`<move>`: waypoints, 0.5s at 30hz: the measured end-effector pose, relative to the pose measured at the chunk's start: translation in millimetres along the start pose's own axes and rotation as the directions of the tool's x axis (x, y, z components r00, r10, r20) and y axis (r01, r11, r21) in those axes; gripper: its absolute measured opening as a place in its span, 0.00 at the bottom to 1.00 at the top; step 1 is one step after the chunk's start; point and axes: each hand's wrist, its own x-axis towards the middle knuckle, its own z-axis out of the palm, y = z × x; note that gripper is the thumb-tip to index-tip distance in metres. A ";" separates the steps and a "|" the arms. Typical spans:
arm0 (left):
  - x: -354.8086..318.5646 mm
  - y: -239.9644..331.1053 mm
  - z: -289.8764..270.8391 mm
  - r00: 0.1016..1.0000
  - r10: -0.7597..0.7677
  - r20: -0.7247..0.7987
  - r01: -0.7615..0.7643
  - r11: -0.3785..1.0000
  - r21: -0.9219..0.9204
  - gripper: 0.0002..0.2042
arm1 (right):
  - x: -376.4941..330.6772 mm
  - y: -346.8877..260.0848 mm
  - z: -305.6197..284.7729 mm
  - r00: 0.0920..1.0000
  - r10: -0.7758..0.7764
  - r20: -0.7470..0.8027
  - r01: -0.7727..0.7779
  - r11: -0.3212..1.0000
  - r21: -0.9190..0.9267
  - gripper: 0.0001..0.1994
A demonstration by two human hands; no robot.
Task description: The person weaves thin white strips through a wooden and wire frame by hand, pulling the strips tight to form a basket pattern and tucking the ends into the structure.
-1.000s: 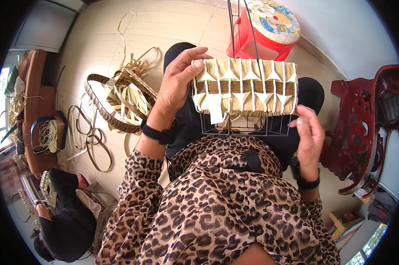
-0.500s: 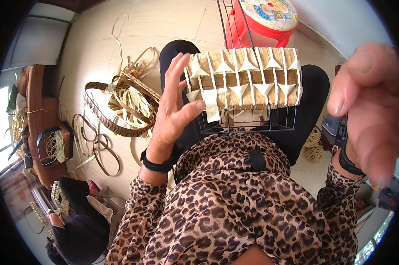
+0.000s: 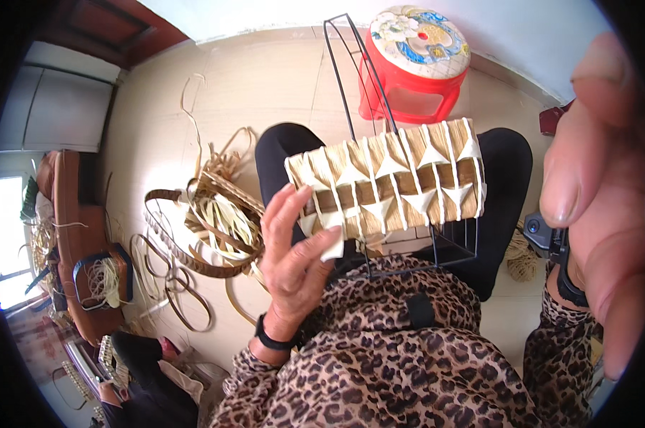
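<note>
A black wire frame (image 3: 347, 71) rests across my lap, its middle wrapped in a tan straw band (image 3: 408, 150). Over the band run white cords with folded cream triangles, and a brown strip (image 3: 387, 184) shows between the triangle rows. My left hand (image 3: 290, 260) touches the band's left end, fingers apart, thumb by the loose end of a cream strip (image 3: 332, 250). Raised close to the camera on the right is my right hand (image 3: 604, 192), its fingers curled; what they hold, if anything, is hidden.
Beyond my knees stands a red stool (image 3: 415, 85) with a patterned top. Loose straw strips (image 3: 222, 221) and a braided brown band (image 3: 183, 250) lie on the floor at left. A coil of cord (image 3: 521, 257) is by my right knee. Another person (image 3: 151, 371) sits at lower left.
The wrapped frame appears lower and tilted, its right end higher. My left hand has moved down with it, now against its left end. My right hand looms larger at the right.
</note>
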 end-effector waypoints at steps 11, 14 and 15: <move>2.5 -11.8 6.5 1.000 0.006 -0.028 -0.010 0.992 -0.122 0.06 | 15.7 7.2 30.9 0.971 -0.165 0.172 0.174 0.984 -0.037 0.17; 0.7 -11.3 3.9 1.000 0.001 -0.016 -0.002 0.994 -0.105 0.05 | 4.8 11.4 64.5 0.960 -0.220 0.171 0.241 0.964 -0.114 0.17; 1.8 -10.9 5.2 1.000 0.004 -0.019 -0.006 0.994 -0.112 0.05 | -3.9 13.0 77.4 0.965 -0.223 0.140 0.244 0.956 -0.163 0.14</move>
